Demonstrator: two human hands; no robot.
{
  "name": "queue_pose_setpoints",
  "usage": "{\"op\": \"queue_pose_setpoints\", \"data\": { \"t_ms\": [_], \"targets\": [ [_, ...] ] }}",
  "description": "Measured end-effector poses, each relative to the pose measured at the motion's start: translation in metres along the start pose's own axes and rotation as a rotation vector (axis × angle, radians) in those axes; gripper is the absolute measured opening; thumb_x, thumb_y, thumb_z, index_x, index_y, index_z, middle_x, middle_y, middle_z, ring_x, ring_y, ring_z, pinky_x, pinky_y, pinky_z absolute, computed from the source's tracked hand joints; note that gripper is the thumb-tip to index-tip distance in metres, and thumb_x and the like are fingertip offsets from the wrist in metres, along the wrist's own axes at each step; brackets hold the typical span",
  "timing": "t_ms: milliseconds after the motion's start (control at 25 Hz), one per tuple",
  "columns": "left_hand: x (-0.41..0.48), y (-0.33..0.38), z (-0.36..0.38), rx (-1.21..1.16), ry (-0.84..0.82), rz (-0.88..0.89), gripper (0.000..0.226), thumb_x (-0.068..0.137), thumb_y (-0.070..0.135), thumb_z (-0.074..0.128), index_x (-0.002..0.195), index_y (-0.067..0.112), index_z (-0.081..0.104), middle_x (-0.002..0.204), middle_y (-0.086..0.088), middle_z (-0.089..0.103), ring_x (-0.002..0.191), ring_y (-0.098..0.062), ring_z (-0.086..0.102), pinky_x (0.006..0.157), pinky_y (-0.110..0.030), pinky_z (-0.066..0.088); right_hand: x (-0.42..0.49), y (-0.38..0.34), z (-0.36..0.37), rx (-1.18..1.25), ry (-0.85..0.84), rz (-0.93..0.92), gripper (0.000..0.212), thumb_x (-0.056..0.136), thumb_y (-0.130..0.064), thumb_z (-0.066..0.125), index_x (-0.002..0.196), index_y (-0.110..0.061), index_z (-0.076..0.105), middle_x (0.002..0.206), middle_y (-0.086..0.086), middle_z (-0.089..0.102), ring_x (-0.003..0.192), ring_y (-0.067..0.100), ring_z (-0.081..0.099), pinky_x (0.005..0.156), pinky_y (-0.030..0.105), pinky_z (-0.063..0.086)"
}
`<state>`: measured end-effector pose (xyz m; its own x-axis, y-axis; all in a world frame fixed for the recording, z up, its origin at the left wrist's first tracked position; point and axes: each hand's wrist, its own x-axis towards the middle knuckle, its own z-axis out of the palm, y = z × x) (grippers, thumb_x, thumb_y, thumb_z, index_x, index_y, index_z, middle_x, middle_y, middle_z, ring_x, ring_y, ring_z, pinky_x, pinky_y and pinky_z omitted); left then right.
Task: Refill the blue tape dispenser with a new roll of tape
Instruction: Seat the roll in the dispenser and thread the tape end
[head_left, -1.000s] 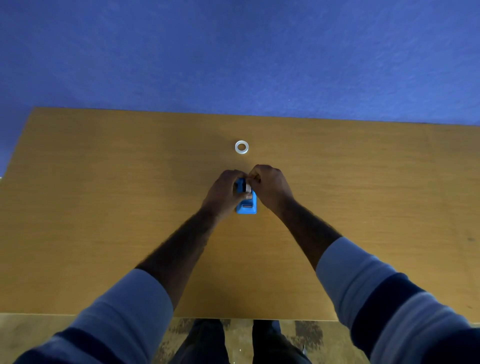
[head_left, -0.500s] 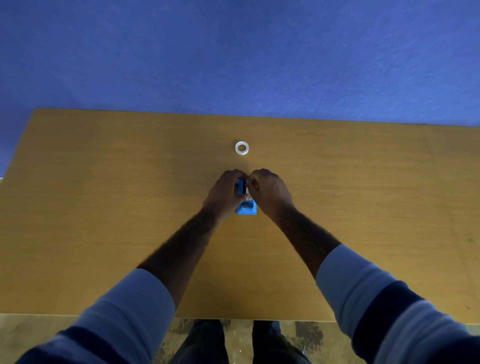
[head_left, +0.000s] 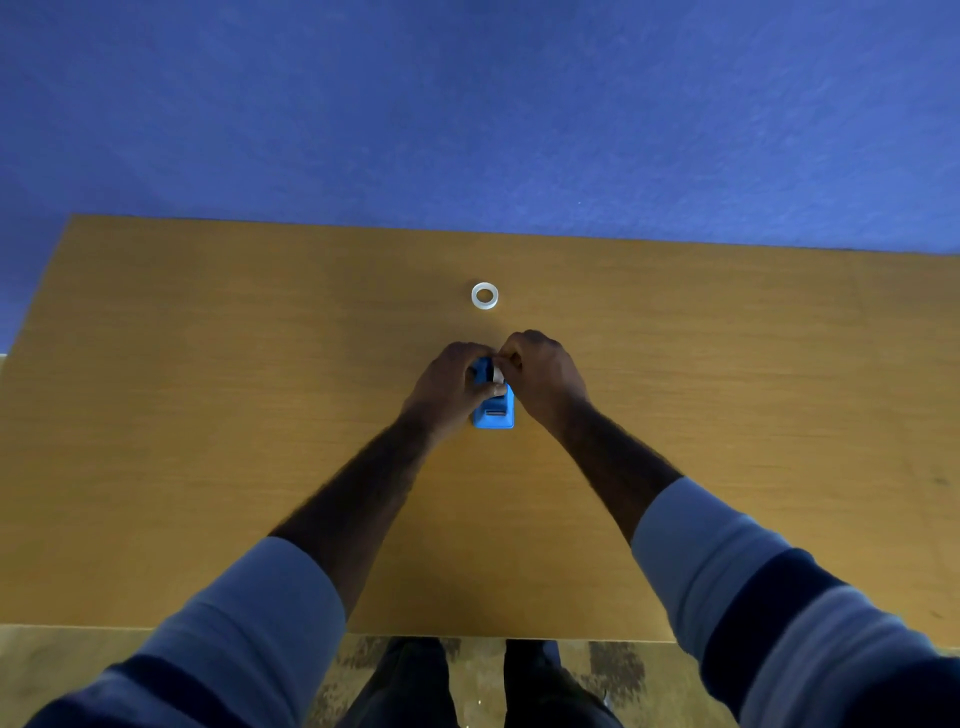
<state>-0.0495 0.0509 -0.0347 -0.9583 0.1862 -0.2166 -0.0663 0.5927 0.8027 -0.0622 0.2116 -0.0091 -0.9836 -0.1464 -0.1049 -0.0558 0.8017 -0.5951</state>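
The blue tape dispenser stands on the wooden table at its middle, near end toward me. My left hand grips its left side with curled fingers. My right hand curls over the far top of the dispenser, its fingertips pinching a small whitish piece at the dispenser's slot; what that piece is cannot be told. A whitish tape ring lies flat on the table just beyond both hands, untouched.
A blue wall rises behind the table's far edge. The table's near edge runs across the bottom of the view, with my legs and a patterned floor below it.
Both hands stay on the dispenser. My right hand has lifted slightly at the top, and the whitish piece between the fingertips shows again. The ring has not moved.
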Motion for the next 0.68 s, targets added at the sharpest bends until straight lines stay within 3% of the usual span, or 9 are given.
{"op": "queue_pose_setpoints", "data": {
  "t_ms": [160, 440, 560, 680],
  "targets": [
    [0.000, 0.000, 0.001, 0.002, 0.005, 0.000, 0.042, 0.079, 0.029, 0.078, 0.119, 0.023, 0.065, 0.117, 0.004, 0.060, 0.101, -0.012, 0.061, 0.088, -0.029, 0.050, -0.003, 0.000, 0.003, 0.007, 0.025, -0.004, 0.010, 0.093, -0.019, 0.062, 0.089, -0.010, 0.064, 0.086, 0.004, 0.062, 0.072, 0.017, 0.058, 0.056, 0.026, 0.041],
    [0.002, 0.000, 0.000, 0.020, 0.005, 0.007, 0.043, 0.075, 0.025, 0.082, 0.114, 0.024, 0.065, 0.115, 0.003, 0.062, 0.100, -0.013, 0.062, 0.087, -0.031, 0.051, 0.015, 0.000, 0.000, -0.052, -0.030, 0.077, 0.016, 0.094, -0.019, 0.056, 0.087, -0.008, 0.065, 0.088, 0.008, 0.063, 0.077, 0.023, 0.059, 0.057, 0.032, 0.044],
    [0.002, 0.000, 0.000, 0.009, 0.004, 0.010, 0.043, 0.074, 0.024, 0.082, 0.114, 0.025, 0.066, 0.116, 0.004, 0.062, 0.100, -0.013, 0.063, 0.089, -0.034, 0.053, 0.011, 0.005, 0.000, -0.033, -0.033, 0.032, 0.015, 0.094, -0.020, 0.058, 0.089, -0.007, 0.067, 0.089, 0.006, 0.061, 0.076, 0.021, 0.058, 0.057, 0.028, 0.038],
    [0.002, -0.001, 0.000, 0.005, 0.010, 0.003, 0.044, 0.073, 0.024, 0.082, 0.113, 0.025, 0.065, 0.115, 0.005, 0.062, 0.100, -0.014, 0.064, 0.090, -0.037, 0.054, 0.003, 0.008, 0.001, 0.009, -0.033, -0.006, 0.012, 0.091, -0.020, 0.065, 0.094, -0.009, 0.069, 0.090, 0.004, 0.061, 0.076, 0.017, 0.058, 0.060, 0.028, 0.045]
  ]
}}
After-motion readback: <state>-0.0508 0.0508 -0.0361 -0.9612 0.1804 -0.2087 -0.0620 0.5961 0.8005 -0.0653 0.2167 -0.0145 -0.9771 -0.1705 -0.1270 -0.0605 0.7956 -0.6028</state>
